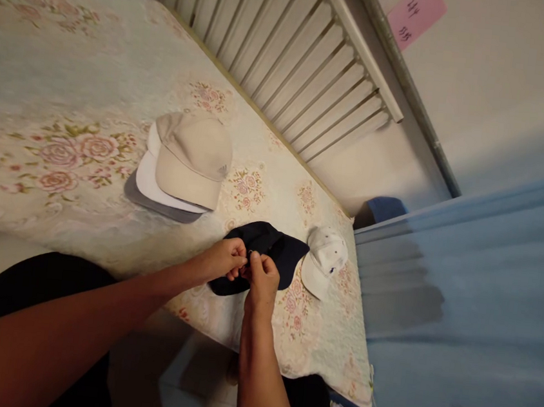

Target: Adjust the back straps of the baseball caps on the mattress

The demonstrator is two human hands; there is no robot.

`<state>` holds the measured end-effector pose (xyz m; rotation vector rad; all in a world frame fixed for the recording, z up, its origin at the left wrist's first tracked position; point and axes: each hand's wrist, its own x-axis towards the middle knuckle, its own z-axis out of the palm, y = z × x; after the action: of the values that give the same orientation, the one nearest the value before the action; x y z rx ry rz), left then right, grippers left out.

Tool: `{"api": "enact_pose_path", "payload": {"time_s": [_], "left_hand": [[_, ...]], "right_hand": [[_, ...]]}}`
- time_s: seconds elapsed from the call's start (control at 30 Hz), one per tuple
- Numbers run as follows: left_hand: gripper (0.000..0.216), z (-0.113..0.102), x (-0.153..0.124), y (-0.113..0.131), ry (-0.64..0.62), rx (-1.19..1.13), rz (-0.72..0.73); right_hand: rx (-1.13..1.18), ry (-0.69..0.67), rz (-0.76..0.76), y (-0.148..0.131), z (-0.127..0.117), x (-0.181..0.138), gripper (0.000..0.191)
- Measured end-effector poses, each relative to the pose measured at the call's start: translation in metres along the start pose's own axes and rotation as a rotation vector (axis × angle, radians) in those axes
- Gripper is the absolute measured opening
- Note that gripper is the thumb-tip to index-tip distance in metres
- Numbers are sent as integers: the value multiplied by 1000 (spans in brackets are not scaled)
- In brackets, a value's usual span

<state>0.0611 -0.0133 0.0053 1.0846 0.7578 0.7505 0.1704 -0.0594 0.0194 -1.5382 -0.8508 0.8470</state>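
Note:
A dark baseball cap [291,251] lies on the flowered bed cover, its brim toward the right. Over its crown my left hand [227,258] is closed in a pinch, thumb against fingers. My right hand [264,279] pinches close beside it, the fingertips of both almost meeting. Something tiny and light-coloured shows between them, too small to name. Part of the crown is hidden behind my hands. Just past the dark brim sits a white cap [327,255]. To the left a beige cap [194,156] rests stacked on a white-brimmed cap [161,189] and a grey-brimmed one [174,211].
The flowered cover [96,68] spreads far to the left. A slatted metal rail [269,41] runs along the far edge by the wall. A blue curtain [475,302] hangs at the right. A pink paper note [415,14] is stuck on the wall.

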Motion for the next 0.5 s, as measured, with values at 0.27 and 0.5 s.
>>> {"api": "enact_pose_path", "payload": {"time_s": [0.27,0.5], "left_hand": [[6,-1,0,0,44,70,-1],[13,-2,3,3,186,100,-70]], "right_hand": [[-38,-28,54,8,-6,7,22],[66,-36,70,18,-11,14,18]]}}
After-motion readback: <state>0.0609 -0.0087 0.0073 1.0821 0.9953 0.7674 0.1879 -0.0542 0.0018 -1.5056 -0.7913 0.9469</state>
